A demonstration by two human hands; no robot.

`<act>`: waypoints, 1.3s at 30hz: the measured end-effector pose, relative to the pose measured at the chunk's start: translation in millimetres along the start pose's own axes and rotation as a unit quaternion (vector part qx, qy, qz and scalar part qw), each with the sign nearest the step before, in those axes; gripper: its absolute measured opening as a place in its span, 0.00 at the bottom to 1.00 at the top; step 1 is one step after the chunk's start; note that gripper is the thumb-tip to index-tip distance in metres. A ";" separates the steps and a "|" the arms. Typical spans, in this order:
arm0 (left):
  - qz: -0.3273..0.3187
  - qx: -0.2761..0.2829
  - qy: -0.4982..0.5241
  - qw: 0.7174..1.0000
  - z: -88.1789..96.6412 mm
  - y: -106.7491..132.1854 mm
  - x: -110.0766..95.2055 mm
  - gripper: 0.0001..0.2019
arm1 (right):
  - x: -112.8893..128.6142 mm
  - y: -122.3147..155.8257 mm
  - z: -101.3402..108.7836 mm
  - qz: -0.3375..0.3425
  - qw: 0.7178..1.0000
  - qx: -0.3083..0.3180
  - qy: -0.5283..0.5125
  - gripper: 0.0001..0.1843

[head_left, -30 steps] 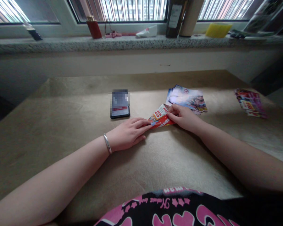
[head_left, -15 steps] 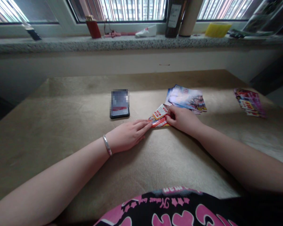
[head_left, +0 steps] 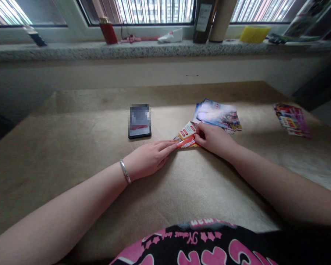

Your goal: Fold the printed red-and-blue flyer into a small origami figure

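Note:
A colourful printed leaflet (head_left: 187, 130), folded into a pointed shape with orange, white and red parts, lies on the table between my hands. My left hand (head_left: 151, 157) rests low on the table, its fingers stretched out and their tips on the leaflet's left point. A silver bangle (head_left: 125, 171) circles that wrist. At the leaflet's right side, my right hand (head_left: 211, 138) has its thumb and forefinger pinched on the paper's edge. It covers the right end of the leaflet. Just behind this hand is a stack of bluish printed leaflets (head_left: 219, 113).
Left of the leaflet, a phone (head_left: 140, 121) with a blurred-out screen lies on the table (head_left: 85, 147). Reddish-purple folded papers (head_left: 291, 119) lie at the far right. Behind, the stone windowsill (head_left: 85, 52) bears a red bottle (head_left: 108, 32), a dark bottle (head_left: 202, 22) and a yellow object (head_left: 255, 34).

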State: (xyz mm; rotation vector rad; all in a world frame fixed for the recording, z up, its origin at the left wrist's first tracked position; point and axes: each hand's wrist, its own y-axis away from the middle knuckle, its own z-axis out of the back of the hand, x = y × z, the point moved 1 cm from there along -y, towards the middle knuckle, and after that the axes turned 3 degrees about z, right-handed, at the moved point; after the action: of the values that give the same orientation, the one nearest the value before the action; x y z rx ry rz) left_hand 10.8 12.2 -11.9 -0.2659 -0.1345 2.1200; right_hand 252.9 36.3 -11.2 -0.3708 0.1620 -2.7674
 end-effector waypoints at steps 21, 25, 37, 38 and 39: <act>-0.031 -0.017 -0.028 0.999 0.0 1.3 1.8 0.21 | -0.2 -0.4 -3.3 0.033 0.997 -0.066 0.003 0.06; -0.030 -0.022 -0.031 0.999 0.3 1.5 1.4 0.20 | 5.8 2.2 -0.4 0.108 0.984 -0.137 0.032 0.12; -0.042 -0.019 -0.033 0.998 -0.2 -2.3 -0.3 0.21 | 33.9 3.6 -9.0 0.182 0.983 -0.031 0.017 0.12; -0.042 -0.019 -0.032 0.998 -0.2 -2.2 0.2 0.21 | 33.1 2.1 -10.1 0.169 0.985 -0.028 0.011 0.11; -0.043 -0.020 -0.031 0.998 -0.2 -2.0 1.0 0.21 | 31.9 0.4 -11.4 0.158 0.987 -0.022 0.003 0.11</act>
State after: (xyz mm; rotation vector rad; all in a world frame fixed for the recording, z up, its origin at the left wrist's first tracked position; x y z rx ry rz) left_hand 12.0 14.1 -11.8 -0.2141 -0.2214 2.0423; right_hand 221.0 25.6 -14.7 -0.3168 0.2610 -2.4551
